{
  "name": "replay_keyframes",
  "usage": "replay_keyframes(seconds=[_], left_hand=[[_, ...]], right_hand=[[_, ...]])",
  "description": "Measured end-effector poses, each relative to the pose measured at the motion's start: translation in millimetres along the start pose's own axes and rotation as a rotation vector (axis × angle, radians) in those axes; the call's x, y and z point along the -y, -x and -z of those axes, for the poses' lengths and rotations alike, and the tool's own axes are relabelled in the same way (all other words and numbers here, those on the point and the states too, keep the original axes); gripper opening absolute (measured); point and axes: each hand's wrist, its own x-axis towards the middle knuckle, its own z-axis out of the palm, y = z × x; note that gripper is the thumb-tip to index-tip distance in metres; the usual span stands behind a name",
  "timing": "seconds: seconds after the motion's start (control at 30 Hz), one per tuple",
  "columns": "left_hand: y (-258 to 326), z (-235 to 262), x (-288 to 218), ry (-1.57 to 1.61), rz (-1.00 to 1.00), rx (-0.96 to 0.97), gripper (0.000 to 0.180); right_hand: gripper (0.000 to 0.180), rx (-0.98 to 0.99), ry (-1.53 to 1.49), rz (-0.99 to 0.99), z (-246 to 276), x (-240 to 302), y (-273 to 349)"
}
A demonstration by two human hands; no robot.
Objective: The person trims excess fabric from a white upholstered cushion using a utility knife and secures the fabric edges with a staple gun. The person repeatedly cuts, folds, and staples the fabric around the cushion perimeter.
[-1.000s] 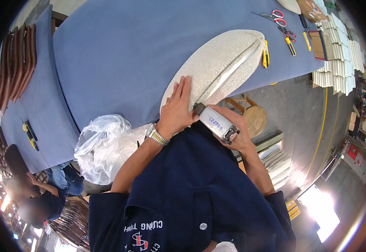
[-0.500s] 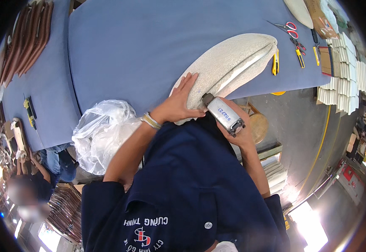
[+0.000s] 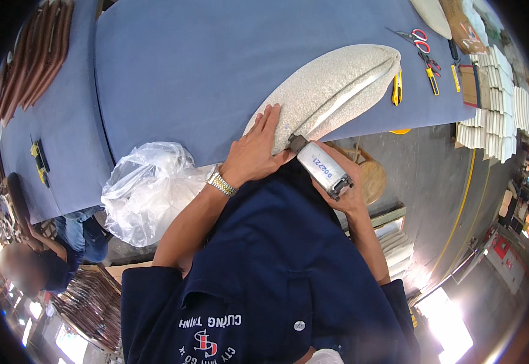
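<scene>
A curved piece covered in pale speckled fabric (image 3: 313, 85) lies at the table's near edge, its long folded seam showing a lighter strip. My left hand (image 3: 257, 148) rests flat on its lower left part, fingers stretched out and close together, thumb toward the tool. In my right hand (image 3: 348, 182) is a silver staple gun (image 3: 322, 165), the dark nose against or just over the fabric's near end; contact cannot be made out. Part of the grip is hidden by the tool's body. A clear plastic bag (image 3: 149, 194) sits left of my left forearm.
The blue-covered table (image 3: 173, 67) carries a yellow cutter (image 3: 397, 88), red-handled scissors (image 3: 421, 41) and pliers (image 3: 431, 76) at right. Brown curved parts (image 3: 37, 57) lie far left. A co-worker (image 3: 58, 261) is at lower left; a round stool (image 3: 372, 181) stands to the right.
My left wrist has turned slightly, showing more of the watch. The fabric piece and staple gun have shifted a little up and left in view. The co-worker has changed posture.
</scene>
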Motion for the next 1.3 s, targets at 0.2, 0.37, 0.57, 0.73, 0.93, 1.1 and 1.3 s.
replay_keyframes(seconds=[0.2, 0.37, 0.57, 0.73, 0.93, 1.1, 1.3], left_hand=[[2, -7, -4, -0.013, 0.028, -0.010, 0.104], [0, -10, -5, 0.000, 0.041, -0.025, 0.105], [1, -6, -5, -0.013, 0.027, -0.008, 0.103], [2, -9, -2, -0.035, -0.001, -0.029, 0.102], [3, -10, -4, 0.005, 0.027, -0.011, 0.105], [2, -15, -4, -0.015, 0.056, -0.023, 0.108], [12, -10, 23, 0.152, -0.142, -0.069, 0.110]], right_hand=[[0.060, 0.075, -0.004, -0.008, 2, -4, -6], [0.061, 0.044, -0.008, -0.156, -7, 3, -3], [0.060, 0.009, 0.026, -0.061, -7, 7, 2], [0.066, 0.020, -0.009, -0.045, -6, 2, 8], [0.059, 0.085, -0.012, -0.090, -6, 5, 7], [0.059, 0.070, -0.015, -0.135, -16, 9, 1], [0.059, -0.011, 0.001, 0.046, -25, 7, -1]])
